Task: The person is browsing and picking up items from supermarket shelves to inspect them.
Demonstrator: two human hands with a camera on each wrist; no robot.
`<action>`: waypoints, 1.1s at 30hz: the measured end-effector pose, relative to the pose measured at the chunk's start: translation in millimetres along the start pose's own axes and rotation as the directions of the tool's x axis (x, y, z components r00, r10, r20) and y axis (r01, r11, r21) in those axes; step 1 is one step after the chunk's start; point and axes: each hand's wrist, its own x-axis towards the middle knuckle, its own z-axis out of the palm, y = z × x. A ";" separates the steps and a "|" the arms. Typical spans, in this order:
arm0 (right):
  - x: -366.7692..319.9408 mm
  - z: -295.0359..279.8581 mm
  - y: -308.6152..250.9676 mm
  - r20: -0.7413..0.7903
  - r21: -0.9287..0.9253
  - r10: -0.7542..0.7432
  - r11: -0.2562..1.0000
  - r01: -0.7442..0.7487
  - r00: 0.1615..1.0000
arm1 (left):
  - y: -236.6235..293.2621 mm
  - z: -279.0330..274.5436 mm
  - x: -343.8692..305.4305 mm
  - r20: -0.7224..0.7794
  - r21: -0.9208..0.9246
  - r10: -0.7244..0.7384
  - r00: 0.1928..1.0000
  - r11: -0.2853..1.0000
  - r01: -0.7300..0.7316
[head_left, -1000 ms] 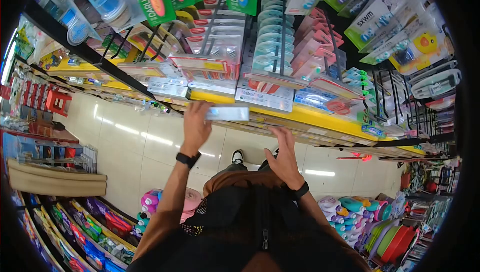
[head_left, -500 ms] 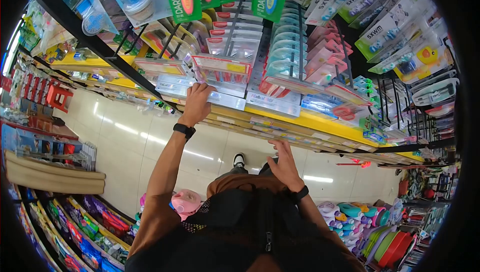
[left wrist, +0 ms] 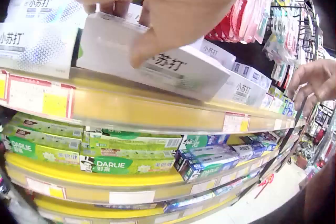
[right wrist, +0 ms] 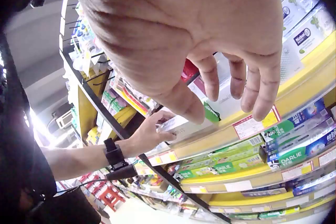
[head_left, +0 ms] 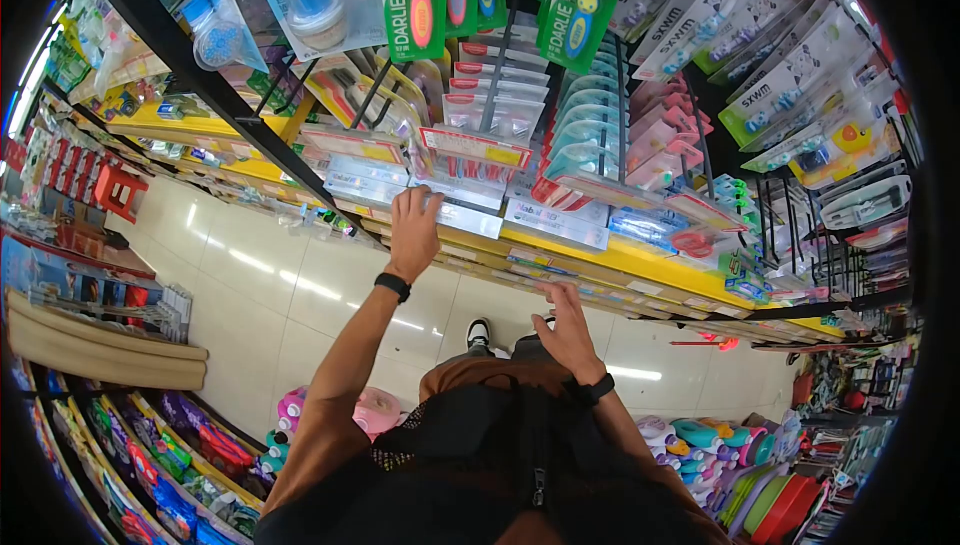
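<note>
My left hand (head_left: 414,235) is at the shelf front, gripping a white toothpaste box (left wrist: 115,48). In the left wrist view its thumb lies on the box's front face and the fingers reach over the top. The box sits slightly skewed on the shelf, beside a stack of similar white boxes (left wrist: 37,48). More of these toothpaste boxes (head_left: 555,225) stand to its right. My right hand (head_left: 568,330) hangs in front of the shelf with loosely bent fingers and holds nothing; the right wrist view shows its spread fingers from close up.
Carded toothbrushes (head_left: 415,10) hang on hooks above the boxes. A yellow shelf edge (head_left: 650,257) with price tags runs along the front, and green toothpaste boxes (left wrist: 123,153) fill the shelf below. Bottles (head_left: 700,440) stand behind me on the right.
The left hand has brought the toothpaste box from in front of the shelf onto it, then shifted slightly right along the row. The right hand has stayed about where it was.
</note>
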 end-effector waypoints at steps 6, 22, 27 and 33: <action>0.4 -6.3 6.2 0.031 0.057 0.028 0.998 -0.029 0.999 | 61.6 23.0 -11.7 -0.075 0.016 -0.122 0.990 0.992 0.123; 46.9 6.1 36.9 0.243 0.151 -0.069 0.988 0.033 0.968 | 101.9 56.6 -9.0 -0.117 0.111 -0.306 0.945 0.941 0.318; 72.0 8.8 45.8 0.251 0.122 -0.136 0.987 0.108 0.958 | 108.7 22.0 -18.7 -0.055 -0.093 -0.346 0.937 0.936 0.340; 112.8 27.0 60.1 0.283 0.080 -0.217 0.976 0.202 0.934 | 91.4 14.4 -116.4 0.107 -0.309 -0.550 0.828 0.773 0.554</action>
